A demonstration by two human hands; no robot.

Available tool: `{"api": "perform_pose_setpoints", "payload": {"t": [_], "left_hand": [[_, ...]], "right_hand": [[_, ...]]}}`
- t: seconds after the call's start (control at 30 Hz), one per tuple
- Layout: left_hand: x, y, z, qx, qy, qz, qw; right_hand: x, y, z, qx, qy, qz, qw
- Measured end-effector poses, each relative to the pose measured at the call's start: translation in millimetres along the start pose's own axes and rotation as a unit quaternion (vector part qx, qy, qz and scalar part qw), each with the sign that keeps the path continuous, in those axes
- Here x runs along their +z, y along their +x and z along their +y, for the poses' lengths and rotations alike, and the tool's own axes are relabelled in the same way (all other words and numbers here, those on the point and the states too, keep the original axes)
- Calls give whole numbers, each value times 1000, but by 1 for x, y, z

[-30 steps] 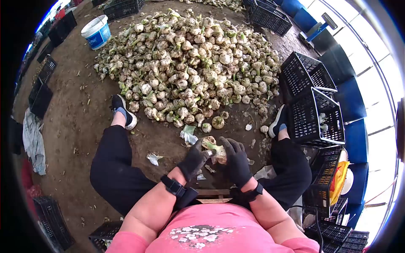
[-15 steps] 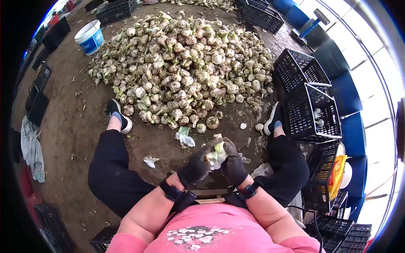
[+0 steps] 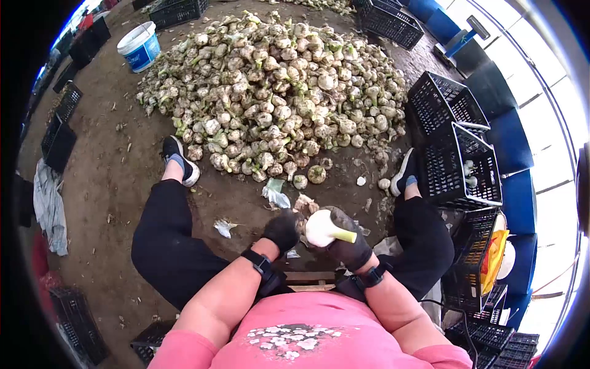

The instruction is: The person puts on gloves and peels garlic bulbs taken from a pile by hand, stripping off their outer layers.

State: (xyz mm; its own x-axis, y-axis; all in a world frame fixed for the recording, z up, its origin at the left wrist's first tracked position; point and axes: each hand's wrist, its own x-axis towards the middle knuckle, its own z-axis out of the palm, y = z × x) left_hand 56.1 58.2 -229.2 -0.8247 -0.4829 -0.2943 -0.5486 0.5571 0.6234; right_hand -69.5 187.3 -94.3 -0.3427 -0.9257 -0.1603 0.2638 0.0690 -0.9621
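My right hand, in a dark glove, holds a smooth white bulb whose short green stem points to the right. Just left of the bulb is my left hand, also gloved, with its fingers curled. A brownish peel shows at its fingertips, and whether the fingers grip it is hard to make out. Beyond both hands a large pile of dirty, unpeeled bulbs covers the ground. Scraps of skin lie between the pile and my hands.
Black crates line the right side, one with a few white bulbs inside. A white and blue bucket stands at the upper left. Grey cloth lies at the far left. A yellow bag sits at the lower right.
The bulb's dirty outer skin has come away, leaving it white and smooth. It now rests in my right hand, and my left hand has moved slightly off to the left.
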Motion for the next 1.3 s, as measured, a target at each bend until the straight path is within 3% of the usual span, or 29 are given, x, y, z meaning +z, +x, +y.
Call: {"api": "perform_pose_setpoints", "payload": {"t": [0.07,0.1,0.13,0.17,0.2,0.23,0.33,0.37,0.4,0.43,0.47,0.5,0.53,0.57,0.6,0.67,0.7,0.73,0.8,0.87,0.93,0.97,1.0,1.03,1.07,1.13,1.2,1.27,1.3], "left_hand": [[-6,-15,5,87,38,33,995],[-24,-14,16,5,-23,-61,998],[-7,2,3,-5,31,-65,997],[-51,-16,41,-76,-244,-118,960],[-99,-37,80,-144,-499,-159,840],[-74,-30,73,15,-561,-89,823],[-58,-38,76,27,-682,-106,723],[-58,-38,78,27,-681,-106,724],[-56,-37,80,45,-633,-42,771],[-56,-36,81,63,-580,24,812],[-55,-36,80,65,-581,23,811],[-51,-35,77,55,-530,57,844],[-48,-34,74,44,-476,91,874],[-41,-32,74,140,-344,210,904],[-49,-37,78,140,-345,206,905],[-79,-47,87,15,-260,98,961],[-70,-44,79,38,-252,112,960],[-61,-42,73,37,-252,113,960],[-43,-35,62,96,-332,172,922],[-35,-28,58,149,-291,214,921],[-42,-32,63,53,-431,87,897],[-45,-35,66,52,-430,84,898],[-59,-39,75,21,-558,21,829],[-71,-41,83,-9,-672,-41,739],[-78,-44,87,-7,-671,-42,740],[-87,-51,91,6,-789,-187,585],[-88,-54,96,37,-801,-214,557],[-93,-55,97,53,-838,-287,462],[-98,-57,99,45,-839,-274,468]], "right_hand": [[-6,3,-21,-106,-153,23,982],[-8,2,-23,-100,-123,40,987],[-26,7,-3,21,79,67,994],[-24,5,1,33,109,98,989],[-18,4,5,48,141,127,981],[-10,2,1,50,145,124,980],[-2,0,-3,134,156,132,970],[-14,4,2,111,93,123,982],[-15,7,-4,86,28,113,989],[-8,9,-3,54,-31,197,978],[-5,6,-7,53,-33,198,978],[6,1,-26,29,-277,164,946],[12,-1,-35,5,-504,120,856],[15,3,-26,-49,-508,149,847],[10,4,-17,-46,-507,151,847],[2,11,-4,-105,-534,112,832],[2,12,-3,-73,-524,96,843],[0,12,1,-74,-523,94,844],[-8,13,19,64,-289,126,947],[-27,17,41,88,-295,130,942],[-34,18,40,115,-301,133,937],[-37,19,39,106,-388,150,903],[-38,20,37,94,-472,168,860],[-46,20,43,92,-471,171,860],[-56,19,52,106,-486,155,854],[-58,20,50,121,-500,140,846],[-55,18,49,26,-523,109,845],[-94,32,101,30,-530,117,839],[-108,32,113,-52,-604,56,793]]}}
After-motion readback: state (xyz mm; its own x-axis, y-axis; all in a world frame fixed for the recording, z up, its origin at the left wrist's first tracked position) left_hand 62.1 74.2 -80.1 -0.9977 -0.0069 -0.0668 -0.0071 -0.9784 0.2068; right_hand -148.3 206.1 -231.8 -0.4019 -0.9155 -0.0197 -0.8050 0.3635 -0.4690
